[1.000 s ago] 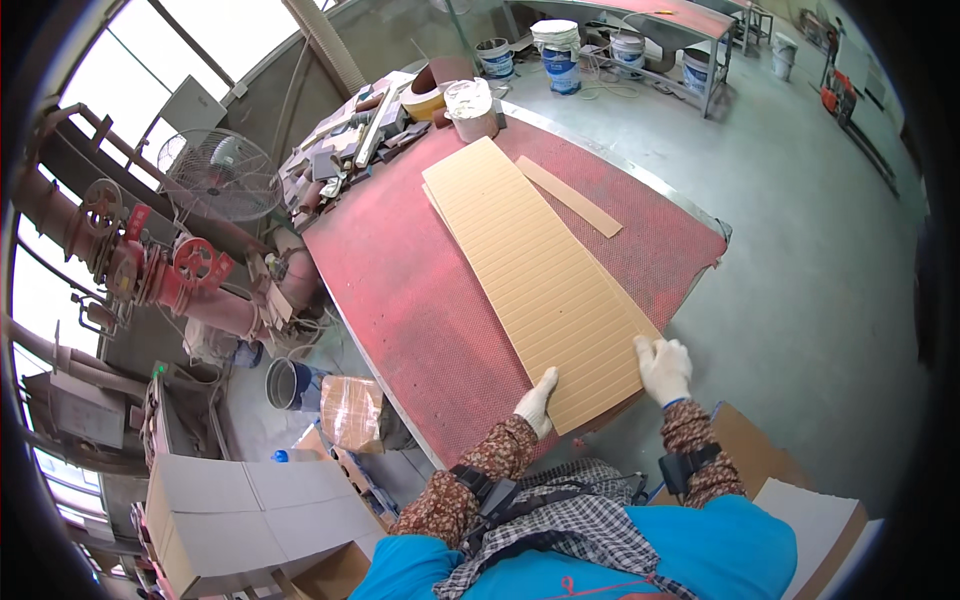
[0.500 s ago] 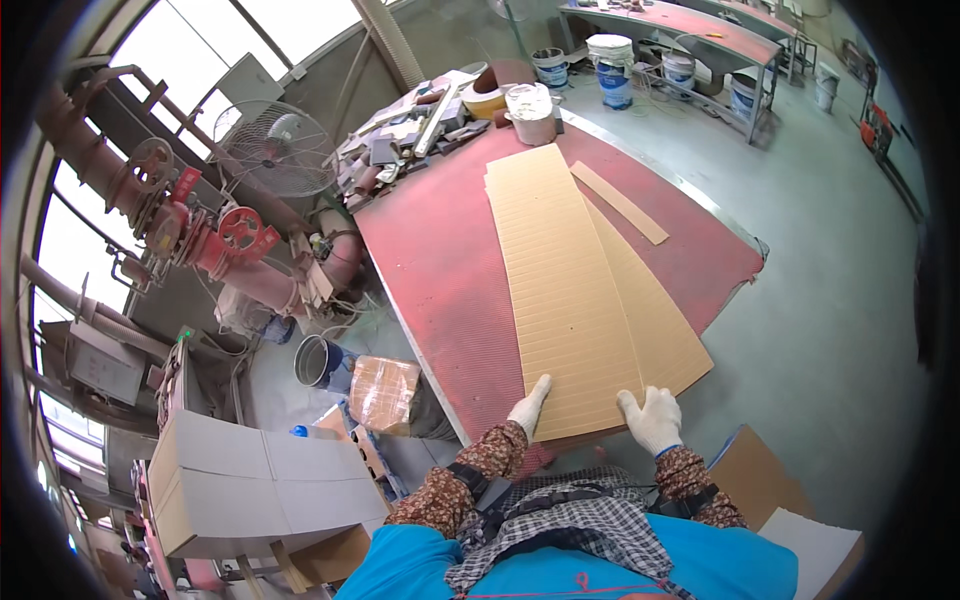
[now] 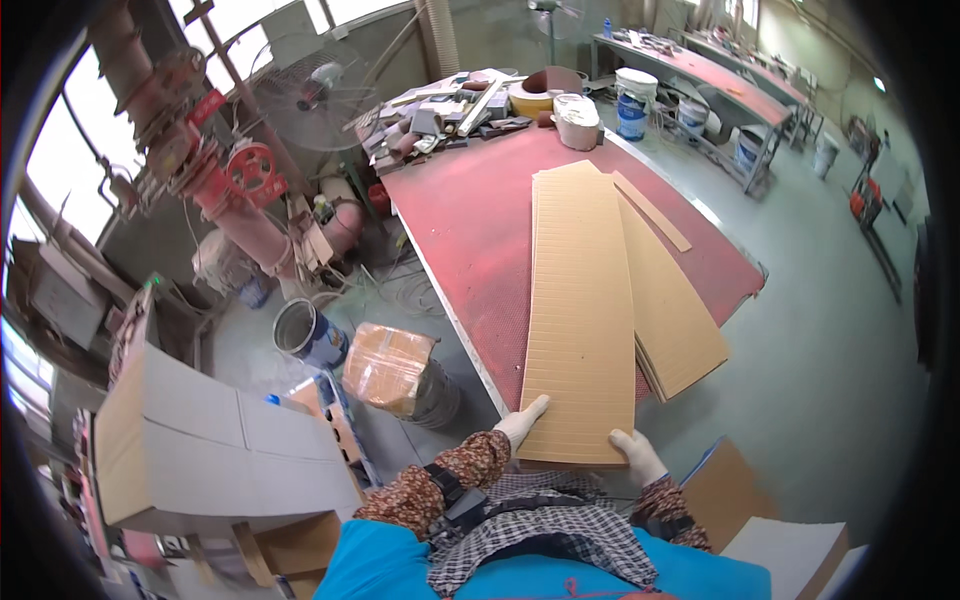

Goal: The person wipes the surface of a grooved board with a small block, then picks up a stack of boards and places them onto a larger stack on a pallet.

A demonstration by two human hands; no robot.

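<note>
A stack of long tan cardboard sheets [image 3: 580, 330], marked with thin cross lines, lies lengthwise on a red-topped table [image 3: 470, 210]. My left hand [image 3: 522, 422], in a white glove, grips the stack's near left edge with the thumb on top. At the near right corner my right hand [image 3: 638, 453], also gloved, holds the same stack, its fingers partly hidden beneath. A second stack of tan sheets [image 3: 675, 320] fans out to the right, partly under the first. Beside it, a narrow tan strip [image 3: 655, 212] rests on the table.
Scrap blocks and pieces [image 3: 440, 115] crowd the table's far end, beside a white bucket [image 3: 576, 122]. On the left floor stand a taped brown carton [image 3: 390, 365] and an open blue bucket [image 3: 312, 335]. A large grey box [image 3: 230, 435] is at lower left. Red pipework [image 3: 225, 190] runs behind.
My right hand has moved from the seam between the stacks to the upper stack's near right corner. The upper stack has swung apart from the lower one, whose near end now shows more.
</note>
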